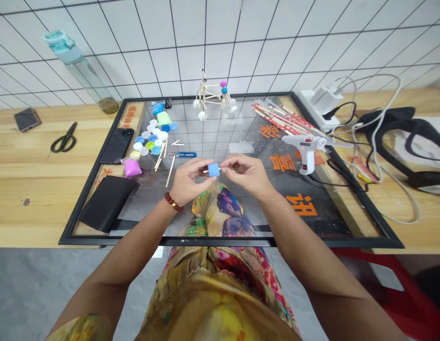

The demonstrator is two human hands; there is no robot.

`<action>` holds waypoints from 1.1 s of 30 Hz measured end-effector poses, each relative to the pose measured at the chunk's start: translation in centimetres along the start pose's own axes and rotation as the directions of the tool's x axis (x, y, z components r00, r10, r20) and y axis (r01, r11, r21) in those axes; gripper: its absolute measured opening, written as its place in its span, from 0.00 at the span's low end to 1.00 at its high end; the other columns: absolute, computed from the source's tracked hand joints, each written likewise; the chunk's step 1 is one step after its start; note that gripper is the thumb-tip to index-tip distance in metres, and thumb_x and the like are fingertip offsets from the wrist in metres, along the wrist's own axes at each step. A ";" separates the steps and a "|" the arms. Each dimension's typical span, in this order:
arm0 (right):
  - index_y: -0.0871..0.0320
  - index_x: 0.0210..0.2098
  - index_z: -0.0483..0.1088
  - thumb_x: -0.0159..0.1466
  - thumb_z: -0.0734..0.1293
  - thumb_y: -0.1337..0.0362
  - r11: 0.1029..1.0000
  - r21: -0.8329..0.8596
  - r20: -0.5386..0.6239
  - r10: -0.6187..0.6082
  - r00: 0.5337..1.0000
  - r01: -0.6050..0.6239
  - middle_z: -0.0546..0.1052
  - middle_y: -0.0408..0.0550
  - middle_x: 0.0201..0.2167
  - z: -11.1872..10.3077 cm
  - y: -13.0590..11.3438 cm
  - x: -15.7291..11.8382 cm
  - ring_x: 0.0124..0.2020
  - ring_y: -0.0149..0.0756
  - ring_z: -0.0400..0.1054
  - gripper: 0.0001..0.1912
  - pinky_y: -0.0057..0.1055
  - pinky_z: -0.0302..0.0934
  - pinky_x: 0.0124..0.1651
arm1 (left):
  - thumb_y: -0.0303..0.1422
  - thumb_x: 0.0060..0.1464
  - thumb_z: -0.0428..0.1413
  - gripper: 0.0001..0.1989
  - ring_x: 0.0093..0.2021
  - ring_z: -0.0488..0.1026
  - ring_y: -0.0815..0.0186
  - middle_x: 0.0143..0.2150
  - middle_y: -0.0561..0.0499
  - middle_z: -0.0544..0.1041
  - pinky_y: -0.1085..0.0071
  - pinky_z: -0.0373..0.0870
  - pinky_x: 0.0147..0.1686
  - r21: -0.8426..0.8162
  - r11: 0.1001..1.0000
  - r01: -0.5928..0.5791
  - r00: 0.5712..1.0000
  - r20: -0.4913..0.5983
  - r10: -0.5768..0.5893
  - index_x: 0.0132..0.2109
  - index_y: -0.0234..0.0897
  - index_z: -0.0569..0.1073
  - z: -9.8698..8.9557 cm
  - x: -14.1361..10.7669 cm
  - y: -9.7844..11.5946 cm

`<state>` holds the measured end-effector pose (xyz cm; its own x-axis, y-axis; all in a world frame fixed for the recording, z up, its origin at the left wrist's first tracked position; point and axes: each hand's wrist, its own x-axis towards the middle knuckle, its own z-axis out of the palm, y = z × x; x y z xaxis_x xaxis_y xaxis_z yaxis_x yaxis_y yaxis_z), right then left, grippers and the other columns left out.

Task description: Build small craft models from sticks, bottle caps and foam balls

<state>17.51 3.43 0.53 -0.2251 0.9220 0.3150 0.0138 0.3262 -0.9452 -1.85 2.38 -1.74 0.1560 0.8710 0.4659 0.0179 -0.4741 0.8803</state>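
Observation:
In front of me, over the glass-topped board, my left hand (187,182) pinches a small blue block (213,169), which looks like soft clay, between thumb and fingers. A thin pale stick (206,171) shows at the block's left side and again at its right. My right hand (247,175) has thumb and forefinger closed on the stick's right end, close against the block. Beyond my hands lies a small blue-handled cutter (186,155), with loose wooden sticks (170,171) to its left.
At the back stands a stick frame (206,94) with coloured balls. Small lids or pots (156,135) and a pink packet (132,167) lie left, beside a phone (116,146). A glue gun (306,150) and cables are right. Scissors (64,138) and a bottle (81,71) are far left.

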 end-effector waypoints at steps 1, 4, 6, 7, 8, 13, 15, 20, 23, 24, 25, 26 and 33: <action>0.55 0.30 0.78 0.55 0.77 0.51 1.000 -0.020 -0.001 0.010 1.000 -0.010 0.78 0.45 0.27 0.1 0.0 0.0 0.31 0.34 0.69 0.14 0.35 0.66 0.40 | 0.34 0.48 0.68 0.19 0.39 0.81 0.66 0.45 0.44 0.80 0.70 0.82 0.42 0.007 1.000 0.016 1.000 -0.005 -0.016 0.49 0.36 0.81 0.0 0.0 0.1; 0.56 0.30 0.78 0.54 0.77 0.50 0.998 0.016 -0.015 0.068 0.998 -0.068 0.78 0.44 0.26 0.6 0.3 -0.1 0.29 0.32 0.69 0.16 0.33 0.66 0.37 | 0.34 0.46 0.69 0.19 0.37 0.81 0.67 0.42 0.46 0.80 0.72 0.83 0.39 -0.006 0.998 0.070 0.997 -0.037 -0.070 0.48 0.36 0.82 0.1 0.0 0.3; 0.56 0.30 0.77 0.53 0.77 0.48 0.992 0.065 -0.026 0.108 0.994 -0.106 0.78 0.44 0.26 0.8 0.5 -0.1 0.28 0.31 0.68 0.18 0.32 0.65 0.36 | 0.34 0.46 0.69 0.19 0.37 0.81 0.67 0.41 0.47 0.80 0.73 0.83 0.38 -0.028 0.994 0.107 0.993 -0.055 -0.108 0.47 0.36 0.83 0.2 -0.1 0.3; 0.56 0.29 0.77 0.52 0.77 0.47 0.990 0.081 -0.029 0.120 0.992 -0.117 0.78 0.44 0.26 0.9 0.6 -0.1 0.28 0.31 0.68 0.19 0.31 0.65 0.35 | 0.34 0.45 0.69 0.19 0.37 0.81 0.67 0.41 0.47 0.80 0.73 0.83 0.38 -0.037 0.992 0.122 0.990 -0.062 -0.124 0.47 0.36 0.83 0.2 -0.1 0.4; 0.56 0.29 0.77 0.52 0.77 0.46 0.988 0.091 -0.027 0.128 0.991 -0.125 0.78 0.44 0.26 0.9 0.6 -0.1 0.27 0.30 0.68 0.19 0.31 0.65 0.34 | 0.35 0.45 0.70 0.19 0.37 0.81 0.67 0.41 0.47 0.80 0.73 0.83 0.39 -0.043 0.990 0.136 0.988 -0.066 -0.138 0.47 0.37 0.83 0.2 -0.1 0.4; 0.57 0.30 0.76 0.53 0.77 0.46 0.988 0.072 0.026 0.138 0.990 -0.139 0.76 0.43 0.25 0.7 0.7 -0.1 0.27 0.30 0.66 0.20 0.30 0.64 0.33 | 0.36 0.44 0.71 0.20 0.36 0.80 0.68 0.39 0.50 0.79 0.73 0.83 0.38 -0.078 0.987 0.140 0.990 -0.016 -0.142 0.47 0.39 0.83 0.0 0.0 0.2; 0.57 0.30 0.75 0.55 0.76 0.47 0.991 0.045 0.043 0.122 0.992 -0.124 0.75 0.42 0.25 0.5 0.8 -0.1 0.27 0.30 0.66 0.19 0.30 0.64 0.34 | 0.36 0.43 0.72 0.21 0.37 0.80 0.68 0.39 0.50 0.79 0.71 0.83 0.39 -0.097 0.987 0.127 0.992 0.013 -0.127 0.47 0.40 0.83 -0.1 0.1 0.1; 0.54 0.44 0.75 0.56 0.76 0.52 1.000 0.008 0.065 0.007 0.998 -0.008 0.76 0.47 0.38 -0.4 0.4 -0.2 0.37 0.34 0.69 0.21 0.35 0.68 0.46 | 0.37 0.40 0.74 0.25 0.40 0.82 0.65 0.40 0.49 0.82 0.68 0.82 0.43 -0.146 0.976 0.161 0.986 -0.007 -0.164 0.48 0.41 0.83 -0.2 0.3 -0.1; 0.50 0.58 0.70 0.54 0.77 0.53 0.995 -0.051 0.136 -0.077 0.988 0.085 0.75 0.49 0.48 -0.7 0.2 -0.2 0.43 0.37 0.70 0.34 0.38 0.68 0.52 | 0.39 0.41 0.74 0.26 0.41 0.83 0.62 0.42 0.47 0.84 0.66 0.83 0.43 -0.158 0.968 0.193 0.980 -0.021 -0.199 0.50 0.40 0.82 -0.2 0.3 0.0; 0.49 0.59 0.71 0.55 0.77 0.54 0.990 -0.079 0.158 -0.104 0.982 0.118 0.75 0.49 0.49 -0.7 0.2 -0.2 0.44 0.38 0.70 0.34 0.38 0.68 0.53 | 0.40 0.41 0.73 0.26 0.42 0.83 0.61 0.42 0.47 0.85 0.64 0.83 0.44 -0.161 0.967 0.196 0.980 -0.010 -0.201 0.49 0.40 0.82 -0.2 0.3 0.1; 0.49 0.59 0.72 0.55 0.77 0.54 0.984 -0.101 0.172 -0.130 0.977 0.148 0.75 0.49 0.49 -0.7 0.1 -0.2 0.46 0.39 0.70 0.32 0.39 0.68 0.53 | 0.40 0.42 0.73 0.24 0.42 0.83 0.60 0.42 0.46 0.85 0.62 0.83 0.45 -0.164 0.967 0.196 0.980 0.002 -0.198 0.48 0.40 0.82 -0.2 0.3 0.1; 0.48 0.57 0.74 0.56 0.76 0.53 0.978 -0.116 0.179 -0.152 0.972 0.174 0.75 0.49 0.48 -0.6 0.1 -0.2 0.47 0.40 0.70 0.29 0.39 0.68 0.53 | 0.40 0.41 0.73 0.23 0.42 0.83 0.59 0.42 0.46 0.85 0.60 0.82 0.46 -0.169 0.966 0.194 0.981 0.013 -0.194 0.46 0.39 0.83 -0.2 0.3 0.1; 0.46 0.49 0.80 0.61 0.74 0.53 0.958 -0.168 0.200 -0.196 0.960 0.231 0.81 0.49 0.44 -0.5 0.1 -0.1 0.44 0.42 0.75 0.17 0.42 0.71 0.50 | 0.41 0.43 0.72 0.20 0.41 0.84 0.57 0.41 0.47 0.85 0.58 0.83 0.47 -0.145 0.969 0.202 0.979 0.029 -0.200 0.44 0.40 0.84 0.1 0.0 0.4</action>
<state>18.02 3.43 0.43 -0.4139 0.7793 0.4706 0.1252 0.5608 -0.8184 -1.69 2.23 -1.41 0.1778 0.9440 0.2778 -0.0948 -0.2646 0.9597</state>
